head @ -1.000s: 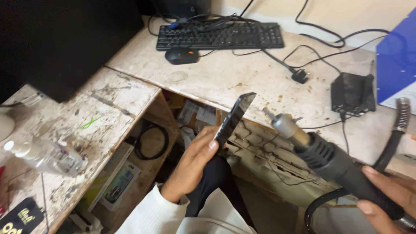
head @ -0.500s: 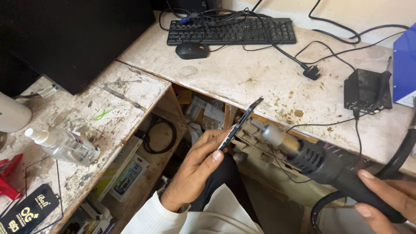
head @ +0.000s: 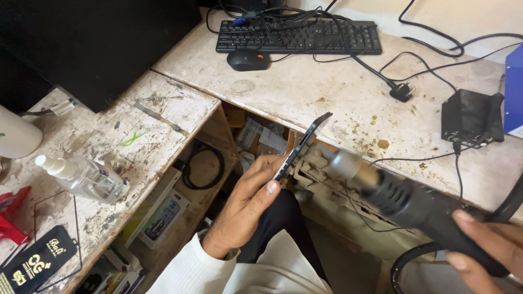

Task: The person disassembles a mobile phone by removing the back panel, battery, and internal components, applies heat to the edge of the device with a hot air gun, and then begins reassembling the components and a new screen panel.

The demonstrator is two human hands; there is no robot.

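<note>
My left hand (head: 248, 204) holds a thin dark phone (head: 303, 145) edge-on, tilted up to the right, over the gap below the desk. My right hand (head: 487, 245) grips the black handle of a hot air gun (head: 406, 204) at the lower right. Its metal nozzle (head: 344, 163) points left at the phone's back and is blurred. A thick black hose (head: 414, 258) runs from the handle down and off the frame.
A stained white desk (head: 338, 92) carries a black keyboard (head: 297, 37), a mouse (head: 248, 60), a plug with cables (head: 400, 92) and a small black box (head: 471, 117). On the left wing are a spray bottle (head: 81, 177), a white cup (head: 16, 133) and a black monitor (head: 92, 38).
The phone and the hot air gun have stayed close together while the nozzle moved nearer the phone's back. The view has shifted slightly, showing more of the left wing.
</note>
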